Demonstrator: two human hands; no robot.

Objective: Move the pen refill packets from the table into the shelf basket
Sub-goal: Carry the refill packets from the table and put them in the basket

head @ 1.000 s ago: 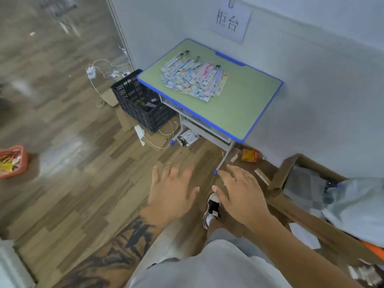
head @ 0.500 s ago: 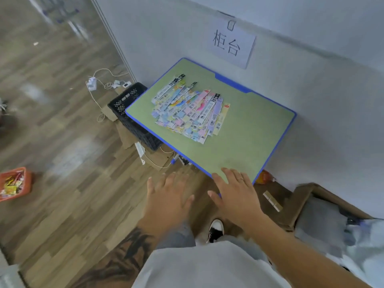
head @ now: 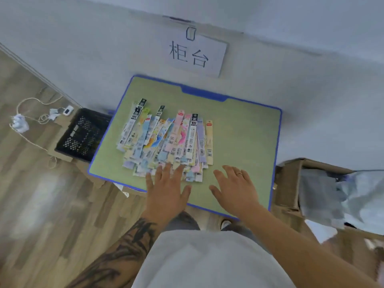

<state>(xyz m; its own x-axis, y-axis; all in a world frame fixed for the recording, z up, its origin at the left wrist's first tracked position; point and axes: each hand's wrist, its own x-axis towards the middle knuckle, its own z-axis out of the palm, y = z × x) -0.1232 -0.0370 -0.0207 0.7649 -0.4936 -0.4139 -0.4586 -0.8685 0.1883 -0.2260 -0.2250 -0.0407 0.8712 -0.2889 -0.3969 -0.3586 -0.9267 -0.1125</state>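
A pile of several long, colourful pen refill packets [head: 166,138] lies fanned out on the left half of a green table with a blue rim [head: 245,138]. My left hand [head: 166,190] is spread flat and holds nothing; its fingertips reach over the near edge of the pile. My right hand [head: 234,188] hovers with its fingers apart over the bare green top, just right of the pile, with a ring on one finger. No shelf basket is in view.
A black plastic crate [head: 83,134] stands on the floor left of the table, with white cables and a charger [head: 41,117] beyond it. An open cardboard box [head: 291,183] with grey bags is on the right. A paper sign [head: 195,55] hangs on the wall behind.
The view has closed in on the table. Both hands moved forward from over the floor to over the table, the left reaching the near edge of the packets.
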